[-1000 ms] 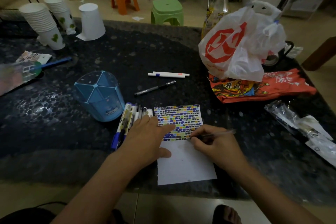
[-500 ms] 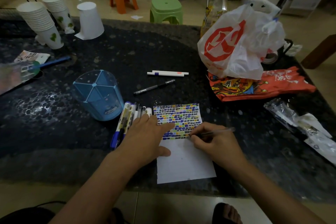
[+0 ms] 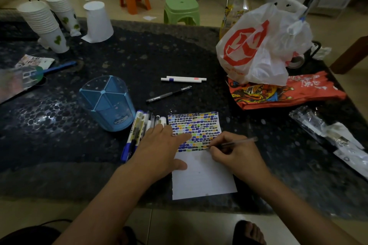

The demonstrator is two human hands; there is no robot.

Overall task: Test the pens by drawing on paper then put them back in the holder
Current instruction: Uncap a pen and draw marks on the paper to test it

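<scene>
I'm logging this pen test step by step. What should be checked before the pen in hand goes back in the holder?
1. Right hand grips the pen: ok.
2. Tip on the paper: ok.
3. Left hand steadies the paper: ok.
4. Fresh mark made: cannot tell.
5. Blue holder upright, compartments open: ok.
6. Pen capped: cannot tell.

A person tests a pen on paper at a dark stone table (image 3: 179, 49).

The right hand (image 3: 237, 157) grips a clear pen (image 3: 237, 142), tip on the paper (image 3: 203, 179) at the lower edge of its coloured marks. The left hand (image 3: 159, 151) lies flat on the paper's left edge, covering a row of pens (image 3: 137, 131) beside a blue holder (image 3: 107, 103).
</scene>
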